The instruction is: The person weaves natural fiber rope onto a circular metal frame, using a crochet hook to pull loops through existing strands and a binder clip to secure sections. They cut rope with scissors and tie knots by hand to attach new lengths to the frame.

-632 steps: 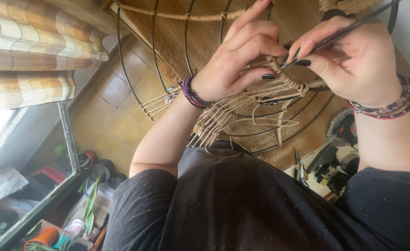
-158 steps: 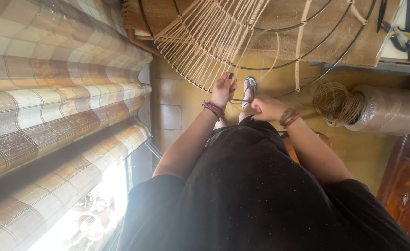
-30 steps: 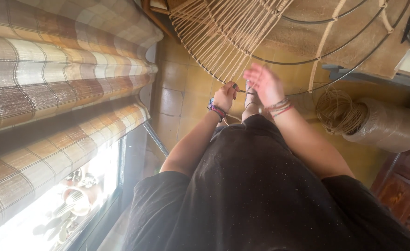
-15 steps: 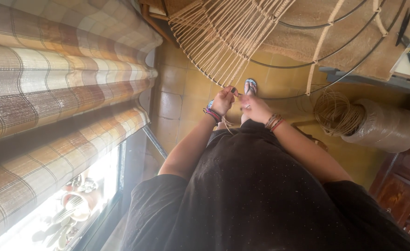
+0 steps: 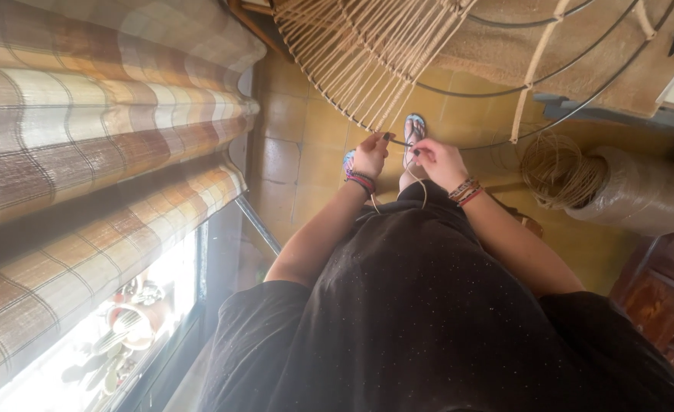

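Observation:
A large round black wire frame (image 5: pixel 505 91) hangs before me, partly woven with tan cord strands (image 5: pixel 367 53) that fan down to its lower rim. My left hand (image 5: pixel 370 155) pinches the rim where the strands end. My right hand (image 5: pixel 436 160) is beside it, its fingers closed on a thin loose cord (image 5: pixel 422 187) that trails down over my black dress. Both wrists carry beaded bracelets. My feet in patterned sandals (image 5: pixel 414 128) stand on the tiled floor below.
A big spool of tan cord (image 5: pixel 627 191) wrapped in clear film lies at the right, on the yellow tiled floor (image 5: pixel 306 137). Checked fabric blinds (image 5: pixel 93 137) and a bright window (image 5: pixel 123 328) fill the left. A wooden cabinet (image 5: pixel 665 305) stands at the far right.
My hands have come together at the frame's lower rim; a second ago the right hand was raised with its fingers spread, and now it is pinched on the cord.

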